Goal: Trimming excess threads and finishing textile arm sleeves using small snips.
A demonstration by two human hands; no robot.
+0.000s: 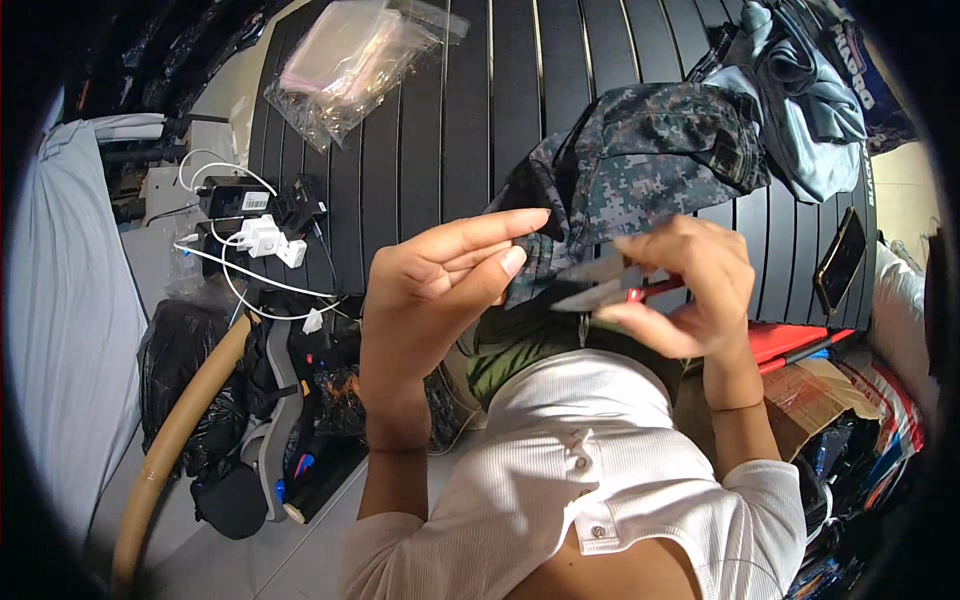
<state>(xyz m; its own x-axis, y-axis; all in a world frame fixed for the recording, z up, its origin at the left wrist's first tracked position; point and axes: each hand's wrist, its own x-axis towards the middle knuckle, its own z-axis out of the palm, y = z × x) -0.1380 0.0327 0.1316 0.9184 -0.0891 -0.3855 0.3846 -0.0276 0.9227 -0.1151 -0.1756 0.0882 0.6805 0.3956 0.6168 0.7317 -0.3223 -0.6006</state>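
Note:
My right hand (690, 285) grips a pair of scissors (597, 294) with red handles, their blades parted and pointing left toward my other hand. Motion blurs the blades a little. My left hand (440, 285) is in a loose pinch, with the index finger stretched out and the thumb below it. A tiny dark thin thing shows by its fingertips, too small to name. Just behind both hands, a camouflage cloth garment (650, 145) in grey-green pixel pattern lies bunched on the black slatted table (440, 130).
Clear plastic bags (345, 65) lie at the table's far left. Chargers with white cables (262, 238) sit at its left edge. Folded grey-blue clothes (805, 110) are at the far right, near a phone (840, 260). A cardboard tube (185, 450) leans at the lower left.

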